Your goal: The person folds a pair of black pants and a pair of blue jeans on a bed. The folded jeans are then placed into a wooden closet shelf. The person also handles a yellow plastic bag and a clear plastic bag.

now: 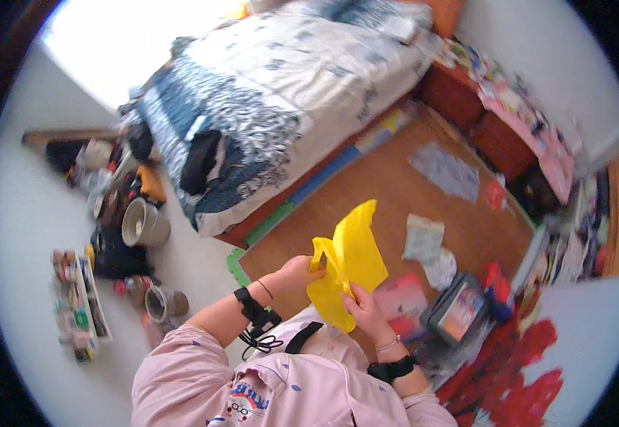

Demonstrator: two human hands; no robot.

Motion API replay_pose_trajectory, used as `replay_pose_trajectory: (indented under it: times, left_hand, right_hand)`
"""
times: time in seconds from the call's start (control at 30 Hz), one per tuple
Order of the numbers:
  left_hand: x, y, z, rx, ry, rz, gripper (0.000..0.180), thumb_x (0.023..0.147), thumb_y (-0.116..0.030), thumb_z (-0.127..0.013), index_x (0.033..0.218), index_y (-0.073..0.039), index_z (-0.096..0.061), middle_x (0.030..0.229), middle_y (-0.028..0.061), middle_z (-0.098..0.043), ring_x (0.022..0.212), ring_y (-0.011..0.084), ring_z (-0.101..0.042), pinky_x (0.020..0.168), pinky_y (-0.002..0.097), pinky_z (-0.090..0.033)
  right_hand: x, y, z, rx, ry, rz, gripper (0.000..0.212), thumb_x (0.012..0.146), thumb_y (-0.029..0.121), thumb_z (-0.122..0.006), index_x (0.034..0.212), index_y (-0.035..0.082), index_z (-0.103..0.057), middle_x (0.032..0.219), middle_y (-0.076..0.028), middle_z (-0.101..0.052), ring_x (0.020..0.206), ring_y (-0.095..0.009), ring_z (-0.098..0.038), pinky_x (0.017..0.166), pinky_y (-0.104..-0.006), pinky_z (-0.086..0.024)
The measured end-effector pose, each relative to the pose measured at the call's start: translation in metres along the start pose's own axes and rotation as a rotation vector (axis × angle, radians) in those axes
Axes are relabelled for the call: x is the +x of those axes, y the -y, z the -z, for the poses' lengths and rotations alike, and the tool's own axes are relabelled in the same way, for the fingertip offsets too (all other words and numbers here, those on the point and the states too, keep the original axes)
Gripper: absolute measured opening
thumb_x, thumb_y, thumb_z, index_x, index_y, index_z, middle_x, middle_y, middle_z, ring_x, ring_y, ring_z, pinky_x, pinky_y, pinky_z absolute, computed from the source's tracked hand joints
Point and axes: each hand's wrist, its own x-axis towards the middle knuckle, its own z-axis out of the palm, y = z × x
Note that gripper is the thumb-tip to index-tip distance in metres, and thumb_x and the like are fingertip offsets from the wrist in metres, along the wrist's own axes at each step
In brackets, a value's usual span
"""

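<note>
Bucket (154, 228), pale and round-mouthed, stands at the left of the frame, just above a smaller bin (175, 304). Right of these, a bed (309, 78) fills the upper middle. The left hand (297, 273), at the centre, has its fingers closed around one handle loop of a yellow bag (363, 250); a black cable (265, 344) hangs in coils below that wrist. The bag is held up over the brown floor mat (384, 178). The right hand (366, 312) pinches its lower middle between thumb and fingers; blur hides whether a knot sits there. Farther right lie a pink box (400, 302) and a dark case (457, 310). Pulling the hands hard apart could tear the thin-looking handle, a loose pinch could let the bag slip, and the dangling coils might snag it.
</note>
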Motion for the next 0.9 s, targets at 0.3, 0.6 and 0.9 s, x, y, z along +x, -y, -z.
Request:
replay_pose_trajectory:
  times: [0.3,0.6,0.9]
  left_hand:
    - [-0.108,0.116,0.097,-0.098,-0.574,0.033,0.017,0.081,-0.005,-0.062,0.098,-0.001,-0.062,0.093,0.0148,-0.066,0.083,0.0274,-0.064,0.076,0.0324,-0.051]
    - [-0.180,0.087,0.198,-0.782,-0.542,-0.131,0.013,0.089,-0.016,-0.064,0.097,-0.005,-0.063,0.086,0.0007,-0.065,0.078,0.0077,-0.061,0.072,0.0209,-0.050]
    - [-0.205,0.146,0.330,-0.884,-0.958,-0.035,0.022,0.094,-0.026,-0.056,0.101,-0.006,-0.064,0.067,-0.0047,-0.052,0.058,0.0041,-0.044,0.056,0.0191,-0.038]
  right_hand:
    - [0.071,0.025,-0.057,0.303,-0.182,-0.218,0.020,0.098,0.017,-0.044,0.103,0.007,-0.060,0.068,0.001,-0.054,0.060,-0.007,-0.049,0.051,-0.0193,-0.037]
    - [0.208,0.097,-0.134,0.009,0.364,-0.213,0.024,0.099,0.023,-0.042,0.103,0.007,-0.061,0.082,-0.002,-0.062,0.075,-0.010,-0.057,0.071,-0.0227,-0.049]
    - [0.319,0.155,-0.262,-0.103,0.807,-0.323,0.050,0.092,0.030,-0.059,0.135,0.010,-0.044,0.120,-0.006,-0.058,0.100,-0.013,-0.057,0.079,-0.0207,-0.044]
